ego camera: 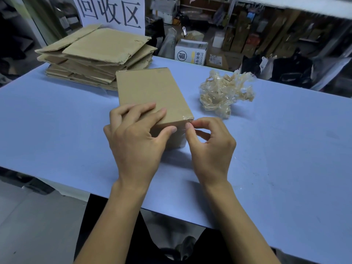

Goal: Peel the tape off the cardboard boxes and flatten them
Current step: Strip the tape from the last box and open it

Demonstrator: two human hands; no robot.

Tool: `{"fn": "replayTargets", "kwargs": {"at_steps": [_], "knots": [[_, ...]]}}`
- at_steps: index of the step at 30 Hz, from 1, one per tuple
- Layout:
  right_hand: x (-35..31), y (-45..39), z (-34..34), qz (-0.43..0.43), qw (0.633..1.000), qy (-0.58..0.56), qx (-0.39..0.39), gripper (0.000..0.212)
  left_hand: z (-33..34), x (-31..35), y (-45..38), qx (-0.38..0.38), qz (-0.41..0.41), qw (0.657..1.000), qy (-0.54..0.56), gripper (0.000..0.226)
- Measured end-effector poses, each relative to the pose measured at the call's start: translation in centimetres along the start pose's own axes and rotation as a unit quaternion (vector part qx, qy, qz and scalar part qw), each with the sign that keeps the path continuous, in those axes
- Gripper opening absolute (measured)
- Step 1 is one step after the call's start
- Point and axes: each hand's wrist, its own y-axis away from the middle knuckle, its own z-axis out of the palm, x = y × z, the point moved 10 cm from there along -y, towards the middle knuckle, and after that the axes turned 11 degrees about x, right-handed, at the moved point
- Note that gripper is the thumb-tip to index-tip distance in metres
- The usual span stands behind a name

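Observation:
A sealed brown cardboard box (pixel 150 92) lies flat on the blue table (pixel 57 121) in the middle of the view. My left hand (pixel 133 138) rests on its near end, fingers spread over the top and thumb against the front face. My right hand (pixel 207 145) is at the box's near right corner, where thumb and forefinger pinch the clear tape (pixel 187 120) wrapped over that corner. A crumpled wad of peeled clear tape (pixel 222 94) lies to the right of the box.
A stack of flattened cardboard boxes (pixel 95 56) sits at the back left, below a white sign with large characters (pixel 110 12). Behind the table's far edge stand cartons and bags, among them a white printed box (pixel 190 52).

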Motion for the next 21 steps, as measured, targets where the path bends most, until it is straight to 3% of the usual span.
{"fn": "replayTargets", "kwargs": {"at_steps": [6,14,19,21], "knots": [[0.2,0.3,0.8,0.034,0.996,0.075,0.021,0.005,0.1,0.1,-0.1,0.004,0.002,1.000,0.002,0.038],[-0.7,-0.3,1.8,-0.086,0.985,0.148,-0.025,0.008,0.1,0.0,0.1,0.007,0.008,1.000,-0.007,0.037],[0.5,-0.5,1.3,-0.014,0.996,0.020,-0.091,0.019,0.0,0.2,0.1,0.017,0.014,1.000,-0.004,0.036],[0.8,-1.0,1.7,-0.010,0.992,0.028,-0.121,0.024,0.0,0.2,0.1,0.017,0.014,1.000,-0.006,0.036]]}}
